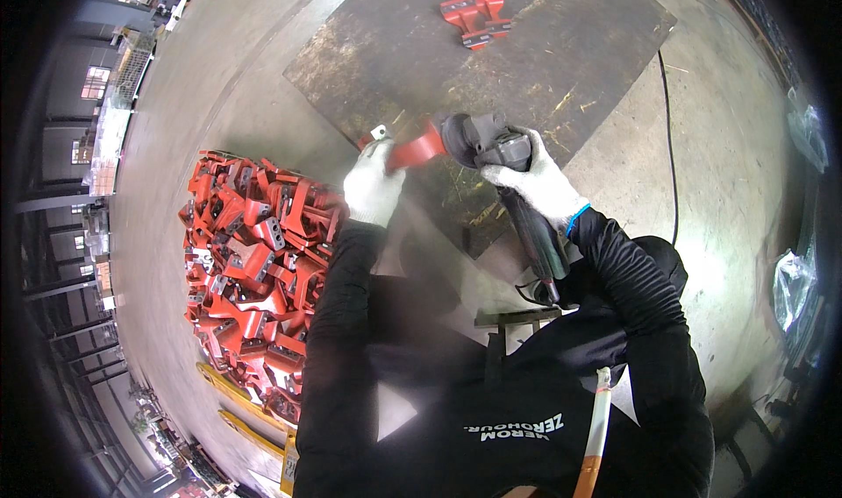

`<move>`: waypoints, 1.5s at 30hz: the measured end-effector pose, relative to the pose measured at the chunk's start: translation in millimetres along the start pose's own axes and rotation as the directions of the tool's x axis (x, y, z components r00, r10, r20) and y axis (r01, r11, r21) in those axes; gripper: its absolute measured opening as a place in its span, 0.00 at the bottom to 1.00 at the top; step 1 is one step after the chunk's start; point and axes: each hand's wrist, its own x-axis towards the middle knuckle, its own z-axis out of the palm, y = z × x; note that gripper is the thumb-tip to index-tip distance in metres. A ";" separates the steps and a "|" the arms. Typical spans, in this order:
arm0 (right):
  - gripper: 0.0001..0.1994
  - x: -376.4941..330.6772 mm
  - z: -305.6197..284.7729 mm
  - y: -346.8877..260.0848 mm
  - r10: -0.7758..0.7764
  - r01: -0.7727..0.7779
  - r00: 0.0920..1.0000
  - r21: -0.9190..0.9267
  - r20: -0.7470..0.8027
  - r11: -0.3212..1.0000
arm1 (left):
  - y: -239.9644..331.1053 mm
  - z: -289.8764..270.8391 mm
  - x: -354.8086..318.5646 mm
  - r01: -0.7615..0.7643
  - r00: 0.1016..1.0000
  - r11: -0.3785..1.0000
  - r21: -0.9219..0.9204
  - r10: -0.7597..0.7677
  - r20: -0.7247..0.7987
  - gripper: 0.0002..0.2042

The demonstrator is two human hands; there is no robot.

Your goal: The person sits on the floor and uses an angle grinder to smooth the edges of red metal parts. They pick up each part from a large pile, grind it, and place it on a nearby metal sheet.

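A pale concrete floor [219, 86] is spreading out all around the fingers. Beneath and beyond them a dark sheet [368, 51] is lying on it, scuffed and streaked with yellowish marks. Just to the left of the left fingers and nearer the person's body, a heap [263, 270] of red metal pieces is rising, all jumbled over one another at every angle. Two yellow forks [250, 428] are showing at the heap's near end, well back from the left fingers.

A black cable [668, 130] is running over the sheet's edge and along the floor, well to the right of the right fingers. The grinder [532, 235] is slanting from the right fingers back toward the person's lap, and its dark disc [456, 138] is standing to the left of those fingers, facing the left ones. Well ahead of both sets of fingers, a pair of red parts [478, 14] is resting on the sheet.

Both hands are wearing white gloves. The right hand [537, 178] is gripping the grinder, fingers wrapping its head. The left hand [374, 182] is closing its fingers around one red part [414, 152], slightly blurred, which is bridging the space between those fingers and the disc; whether it is touching the disc I cannot tell.
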 end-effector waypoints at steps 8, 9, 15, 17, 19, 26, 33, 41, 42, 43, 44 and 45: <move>0.43 3.5 2.2 0.5 0.008 -0.009 1.000 0.103 0.007 0.995 | -3.3 2.1 -2.3 -0.076 0.997 0.997 0.010 0.076 0.002 0.23; 0.44 4.7 2.2 2.2 0.001 -0.002 1.000 0.124 0.006 0.992 | -3.5 4.2 -3.2 -0.075 0.997 0.997 0.007 0.075 0.016 0.23; 0.44 -0.8 -2.9 1.3 0.034 -0.036 0.999 0.051 0.043 0.998 | -1.9 1.6 0.1 -0.062 0.998 0.998 0.008 0.062 0.007 0.22; 0.44 -1.9 1.5 -4.6 0.038 -0.042 0.999 0.130 0.036 0.991 | -1.8 0.5 -2.7 -0.076 0.997 0.997 0.003 0.076 0.011 0.21; 0.44 -1.4 3.6 -6.0 0.027 -0.032 0.999 0.163 0.032 0.986 | -0.5 -0.3 -3.8 -0.075 0.997 0.997 -0.008 0.075 0.012 0.22; 0.45 -8.9 -1.6 -1.5 0.019 -0.031 0.994 0.105 0.107 0.994 | -2.7 0.3 2.1 -0.032 0.999 0.999 0.010 0.032 0.007 0.22; 0.43 -8.7 0.8 -8.2 0.043 -0.056 0.995 0.141 0.091 0.988 | -8.6 7.1 -4.3 -0.128 0.991 0.992 0.010 0.128 -0.023 0.22; 0.44 -24.4 -7.0 -12.9 0.059 -0.063 0.995 0.048 0.076 0.997 | 14.6 -17.6 9.5 0.309 0.951 0.951 0.028 -0.309 0.019 0.26; 0.45 -24.3 -7.6 -16.4 0.075 -0.081 0.995 0.088 0.061 0.993 | 22.5 -20.6 10.4 0.380 0.923 0.922 0.071 -0.384 0.037 0.28; 0.45 -20.6 -8.1 -14.0 0.055 -0.059 0.998 0.176 0.031 0.983 | 28.0 -22.0 11.4 0.414 0.905 0.908 0.064 -0.419 0.081 0.28; 0.44 -16.6 -9.6 -13.0 0.033 -0.033 0.999 0.184 0.004 0.982 | 32.9 -23.2 11.7 0.448 0.883 0.892 0.059 -0.452 0.125 0.28; 0.42 -12.3 -11.5 -12.7 0.011 -0.007 1.000 0.193 -0.023 0.981 | 33.0 -21.4 9.4 0.455 0.884 0.889 -0.047 -0.445 0.140 0.28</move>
